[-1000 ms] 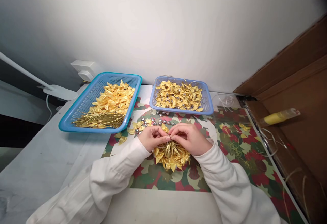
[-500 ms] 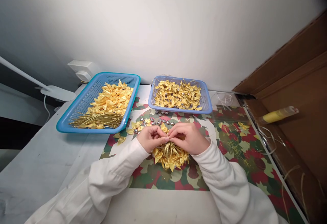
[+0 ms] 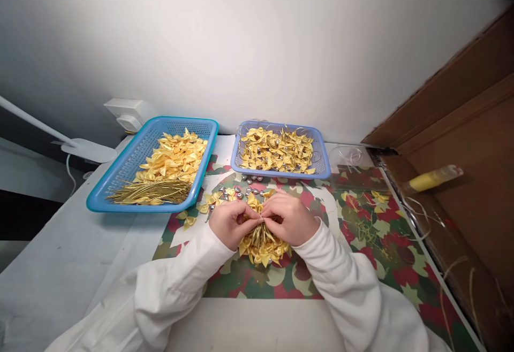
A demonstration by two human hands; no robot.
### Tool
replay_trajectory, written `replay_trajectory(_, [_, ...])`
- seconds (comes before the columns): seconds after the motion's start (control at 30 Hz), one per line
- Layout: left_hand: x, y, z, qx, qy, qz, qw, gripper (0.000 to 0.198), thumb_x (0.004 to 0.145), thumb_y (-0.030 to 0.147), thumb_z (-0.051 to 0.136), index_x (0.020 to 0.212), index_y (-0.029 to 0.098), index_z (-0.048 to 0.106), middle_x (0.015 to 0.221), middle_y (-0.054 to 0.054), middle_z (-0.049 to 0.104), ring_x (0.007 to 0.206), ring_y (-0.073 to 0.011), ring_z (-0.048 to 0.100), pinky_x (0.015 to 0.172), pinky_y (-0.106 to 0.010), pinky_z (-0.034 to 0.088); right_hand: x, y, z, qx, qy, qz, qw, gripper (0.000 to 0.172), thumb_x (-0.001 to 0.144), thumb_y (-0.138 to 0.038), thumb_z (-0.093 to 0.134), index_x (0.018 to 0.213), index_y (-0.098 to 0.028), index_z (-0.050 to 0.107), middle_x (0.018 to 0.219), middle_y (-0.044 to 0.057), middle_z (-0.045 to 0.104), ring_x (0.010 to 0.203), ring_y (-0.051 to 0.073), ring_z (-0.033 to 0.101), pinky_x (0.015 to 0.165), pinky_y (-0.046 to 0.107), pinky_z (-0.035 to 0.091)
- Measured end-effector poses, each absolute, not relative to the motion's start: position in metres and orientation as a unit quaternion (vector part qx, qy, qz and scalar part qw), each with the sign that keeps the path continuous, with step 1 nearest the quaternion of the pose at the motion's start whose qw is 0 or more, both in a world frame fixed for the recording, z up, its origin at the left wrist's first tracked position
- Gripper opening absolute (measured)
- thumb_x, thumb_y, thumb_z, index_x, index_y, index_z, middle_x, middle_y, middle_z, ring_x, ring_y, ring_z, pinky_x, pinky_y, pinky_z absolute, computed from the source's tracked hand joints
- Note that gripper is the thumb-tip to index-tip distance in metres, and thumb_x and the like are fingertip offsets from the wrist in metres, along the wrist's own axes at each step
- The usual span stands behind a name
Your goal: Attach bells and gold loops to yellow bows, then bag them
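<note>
My left hand (image 3: 232, 224) and my right hand (image 3: 290, 218) meet at the middle of the patterned mat, thumbs and forefingers pinched together. Between them is the gathered top of a bundle of gold wire ties (image 3: 262, 234). Yellow ribbon bows (image 3: 265, 255) fan out around the bundle's lower side, and more bows show just beyond my fingertips. The exact spot that the fingers pinch is too small to make out. Silver bells (image 3: 237, 191) and a few loose bows (image 3: 187, 219) lie beyond and left of my left hand.
A blue basket (image 3: 100, 189) at the left holds yellow bows and gold ties. A smaller basket (image 3: 281, 174) at the back holds bows with bells. Wire scraps (image 3: 363, 231) lie on the mat (image 3: 305, 282) at right, near a yellow tube (image 3: 431, 179) and cardboard (image 3: 461, 106).
The whole view has shifted slightly. Both hands remain pinched together at the bundle, with the right fingers slightly rearranged.
</note>
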State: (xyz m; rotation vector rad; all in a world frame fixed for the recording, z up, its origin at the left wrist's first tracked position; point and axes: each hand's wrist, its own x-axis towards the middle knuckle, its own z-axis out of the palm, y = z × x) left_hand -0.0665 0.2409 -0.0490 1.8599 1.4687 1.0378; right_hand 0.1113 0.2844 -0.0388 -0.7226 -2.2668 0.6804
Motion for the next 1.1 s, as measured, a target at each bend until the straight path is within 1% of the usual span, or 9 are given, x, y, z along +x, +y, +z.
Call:
replay_trajectory(0.1, [-0.067,0.240,-0.048,0.718,0.540,0.384,0.212,0.017,0.075,0.030,0.070,0.062,0.018,0.067,0.054,0.000,0.065,0.049,-0.0121,0.054,0.054,-0.027,0.041,0.110,0.284,-0.040,-0.283,-0.868,0.247,0.324,0.016,0.072,-0.007,0.059,0.061,-0.019,0.056,0.068,0.002,0.068,0.070,0.017,0.064,0.097,0.044,0.041])
replay_trajectory(0.17, [-0.066,0.239,-0.047,0.728,0.539,0.382,0.185,0.015,0.074,0.027,0.071,0.062,0.019,0.067,0.055,0.001,0.066,0.050,-0.0123,0.055,0.056,-0.027,0.040,0.109,0.285,-0.040,-0.286,-0.868,0.244,0.325,0.017,0.071,-0.008,0.057,0.060,-0.020,0.053,0.068,0.001,0.067,0.070,0.016,0.063,0.101,0.045,0.037])
replay_trajectory(0.27, [-0.066,0.239,-0.046,0.732,0.536,0.380,0.177,0.015,0.074,0.027,0.071,0.061,0.019,0.067,0.056,0.002,0.066,0.051,-0.0123,0.057,0.057,-0.027,0.040,0.109,0.286,-0.039,-0.279,-0.867,0.246,0.332,0.017,0.072,-0.010,0.055,0.060,-0.021,0.049,0.067,0.000,0.066,0.071,0.016,0.063,0.098,0.042,0.038])
replay_trajectory(0.4, [-0.067,0.240,-0.045,0.732,0.532,0.383,0.184,0.015,0.075,0.028,0.070,0.062,0.020,0.066,0.058,0.001,0.068,0.052,-0.0128,0.058,0.058,-0.028,0.042,0.108,0.288,-0.041,-0.269,-0.868,0.248,0.337,0.014,0.070,-0.011,0.054,0.063,-0.021,0.048,0.065,0.000,0.064,0.071,0.017,0.062,0.094,0.042,0.040])
replay_trajectory(0.6, [-0.067,0.241,-0.044,0.743,0.501,0.410,0.167,0.011,0.075,0.023,0.070,0.065,0.021,0.065,0.066,0.001,0.071,0.061,-0.0147,0.062,0.063,-0.030,0.043,0.105,0.289,-0.050,-0.244,-0.860,0.242,0.378,0.019,0.068,-0.008,0.052,0.059,-0.023,0.042,0.067,0.001,0.067,0.072,0.017,0.064,0.088,0.039,0.044])
replay_trajectory(0.7, [-0.066,0.242,-0.044,0.741,0.492,0.427,0.166,0.014,0.074,0.023,0.071,0.062,0.020,0.064,0.067,0.000,0.070,0.064,-0.0153,0.063,0.065,-0.031,0.043,0.104,0.289,-0.052,-0.232,-0.863,0.241,0.378,0.021,0.069,-0.007,0.051,0.059,-0.023,0.042,0.066,0.002,0.067,0.070,0.017,0.065,0.083,0.037,0.047])
replay_trajectory(0.87, [-0.067,0.244,-0.046,0.731,0.494,0.431,0.191,0.013,0.073,0.025,0.073,0.063,0.020,0.065,0.066,0.000,0.069,0.065,-0.0160,0.063,0.065,-0.031,0.044,0.105,0.289,-0.051,-0.215,-0.872,0.225,0.378,0.021,0.072,-0.007,0.050,0.061,-0.023,0.043,0.064,0.001,0.067,0.063,0.015,0.063,0.081,0.035,0.048])
replay_trajectory(1.1, [-0.068,0.243,-0.047,0.738,0.494,0.417,0.195,0.012,0.075,0.026,0.070,0.066,0.020,0.065,0.069,-0.001,0.071,0.066,-0.0163,0.063,0.066,-0.032,0.044,0.105,0.290,-0.051,-0.229,-0.873,0.226,0.366,0.020,0.073,-0.009,0.051,0.060,-0.022,0.044,0.065,0.002,0.068,0.063,0.014,0.063,0.074,0.033,0.048])
